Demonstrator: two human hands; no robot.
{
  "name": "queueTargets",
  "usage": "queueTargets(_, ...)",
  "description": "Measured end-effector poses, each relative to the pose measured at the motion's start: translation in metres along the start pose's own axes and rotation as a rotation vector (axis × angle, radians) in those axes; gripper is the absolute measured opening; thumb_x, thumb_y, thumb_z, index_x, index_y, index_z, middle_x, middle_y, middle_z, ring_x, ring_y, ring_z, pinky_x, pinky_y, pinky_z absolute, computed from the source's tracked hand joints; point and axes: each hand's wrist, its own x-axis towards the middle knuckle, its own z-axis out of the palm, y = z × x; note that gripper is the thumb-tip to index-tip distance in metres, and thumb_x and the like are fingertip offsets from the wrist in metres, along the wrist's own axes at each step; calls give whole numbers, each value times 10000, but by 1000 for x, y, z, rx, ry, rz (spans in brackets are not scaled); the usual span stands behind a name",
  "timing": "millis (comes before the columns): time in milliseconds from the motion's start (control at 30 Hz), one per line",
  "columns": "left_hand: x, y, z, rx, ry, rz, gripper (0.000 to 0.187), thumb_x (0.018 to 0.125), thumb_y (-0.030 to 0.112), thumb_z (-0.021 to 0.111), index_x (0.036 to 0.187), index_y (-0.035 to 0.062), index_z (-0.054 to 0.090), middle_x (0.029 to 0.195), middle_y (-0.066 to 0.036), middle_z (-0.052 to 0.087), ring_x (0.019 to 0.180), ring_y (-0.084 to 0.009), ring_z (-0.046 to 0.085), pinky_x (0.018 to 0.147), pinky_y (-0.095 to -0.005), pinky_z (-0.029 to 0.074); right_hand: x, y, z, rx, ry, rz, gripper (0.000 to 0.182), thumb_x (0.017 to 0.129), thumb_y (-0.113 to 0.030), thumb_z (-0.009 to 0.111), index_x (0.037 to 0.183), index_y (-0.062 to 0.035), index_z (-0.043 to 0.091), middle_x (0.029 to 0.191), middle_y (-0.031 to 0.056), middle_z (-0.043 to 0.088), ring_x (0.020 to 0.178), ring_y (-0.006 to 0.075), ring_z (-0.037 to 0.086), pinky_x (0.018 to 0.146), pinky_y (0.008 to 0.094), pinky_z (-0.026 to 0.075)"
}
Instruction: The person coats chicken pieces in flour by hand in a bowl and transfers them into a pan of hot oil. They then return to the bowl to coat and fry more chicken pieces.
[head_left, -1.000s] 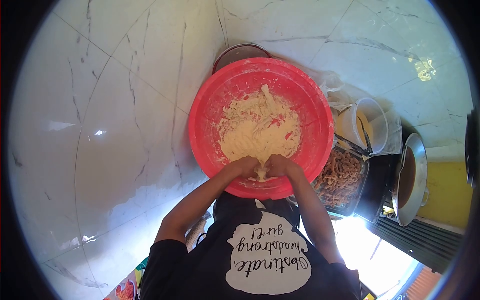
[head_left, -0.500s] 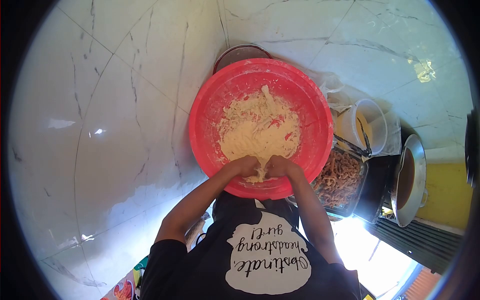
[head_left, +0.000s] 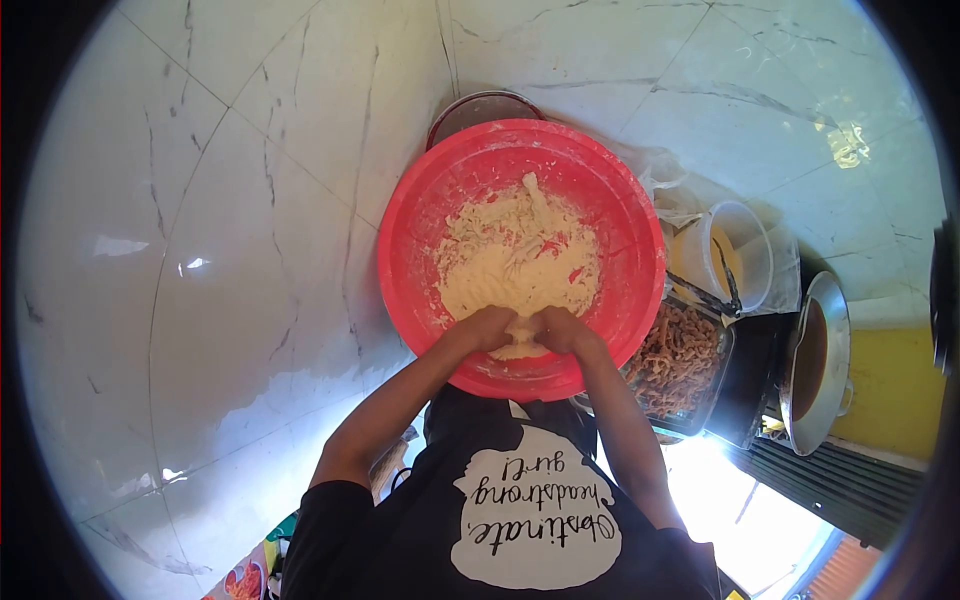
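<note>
A wide red plastic basin (head_left: pixel 405 215) stands in front of my body, with pale floury mixture (head_left: pixel 520 270) heaped in it. Some of the mixture is clumped, and a whitish piece sticks up at the far side. At the near side of the basin, my left hand (head_left: pixel 488 328) is curled down into the flour. My right hand (head_left: pixel 560 329) sits beside it, also curled in, with a small gap of flour between the two. The fingertips of both are hidden, and whether anything lies inside the flour I cannot make out.
To the right are a glass dish of brown strips (head_left: pixel 678 365), a clear tub (head_left: pixel 755 250) holding something yellow, black tongs (head_left: pixel 705 295) and a metal pan (head_left: pixel 828 390) with brown liquid. A round dark-rimmed item (head_left: pixel 480 108) stands behind the basin, against the marble-patterned wall (head_left: pixel 250 200).
Both hands have shifted slightly away from my body within the flour. The clump that showed between them has sunk or spread out. The basin stays in place.
</note>
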Motion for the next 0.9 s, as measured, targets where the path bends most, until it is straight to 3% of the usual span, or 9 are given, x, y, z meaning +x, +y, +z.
queueTargets(67, 3, -1, 4, 201, 310, 51, 318, 669, 165, 687, 955, 41, 625, 909, -166, 632, 883, -320, 600, 783, -397, 468, -1, -1, 1, -17, 147, -52, 351, 698, -154, 675, 1029, -52, 617, 989, 146, 631, 977, 287, 587, 839, 353, 469)
queueTargets(100, 2, 2, 2, 200, 310, 50, 318, 669, 165, 687, 955, 41, 625, 909, -166, 632, 883, -320, 600, 783, -397, 468, -1, -3, 0, -87, 169, -61, 329, 704, -148, 668, 1018, -60, 621, 999, 143, 628, 981, 289, 584, 840, 358, 467)
queueTargets(167, 0, 8, -3, 178, 8, 40, 317, 668, 168, 688, 953, 43, 627, 909, -169, 632, 883, -326, 599, 787, -398, 469, -2, -5, 0, -158, 191, -72, 308, 710, -143, 661, 1006, -67, 626, 1010, 139, 624, 986, 292, 581, 842, 362, 466)
queueTargets(267, -2, 10, 8, 174, -73, 12, 350, 677, 189, 686, 982, 34, 612, 925, -193, 618, 902, -343, 585, 781, -402, 457, -3, -2, 5, -80, 3, 59, 286, 696, -100, 660, 981, -79, 648, 922, 180, 631, 904, 307, 601, 788, 359, 479)
queueTargets(367, 7, -8, 14, 80, -92, 33, 351, 665, 194, 696, 963, 28, 612, 929, -197, 615, 909, -344, 584, 768, -400, 459, -1, -1, 3, -20, -88, 62, 310, 684, -91, 654, 994, -77, 648, 936, 176, 633, 920, 303, 601, 801, 353, 478)
queueTargets(567, 3, -4, 4, 188, 112, 33, 309, 674, 168, 690, 940, 30, 618, 936, -182, 621, 903, -330, 593, 790, -391, 470, -1, -4, 1, -50, 108, 28, 433, 657, -112, 654, 1084, -65, 602, 1029, 169, 616, 1014, 280, 574, 849, 343, 463)
queueTargets(667, -2, 7, 2, 189, -81, -3, 313, 667, 154, 688, 942, 24, 613, 934, -190, 617, 912, -335, 588, 791, -396, 464, 0, 1, 3, -61, -21, 19, 421, 640, -132, 691, 1038, -15, 618, 968, 180, 631, 936, 297, 599, 810, 335, 472)
queueTargets(767, 3, -8, 12, 63, -78, 48, 320, 665, 159, 686, 946, 23, 613, 935, -191, 616, 914, -340, 585, 787, -398, 462, -4, -5, -5, -30, -168, 16, 459, 652, -126, 685, 1089, -19, 592, 988, 192, 621, 956, 302, 591, 823, 340, 465)
queueTargets(900, 7, -10, -2, -56, -78, -31, 341, 668, 176, 689, 969, 32, 617, 935, -187, 623, 904, -339, 590, 786, -397, 462, -3, -2, -5, 76, 46, -4, 419, 673, -91, 633, 1085, -31, 592, 1009, 190, 615, 972, 301, 585, 842, 342, 464)
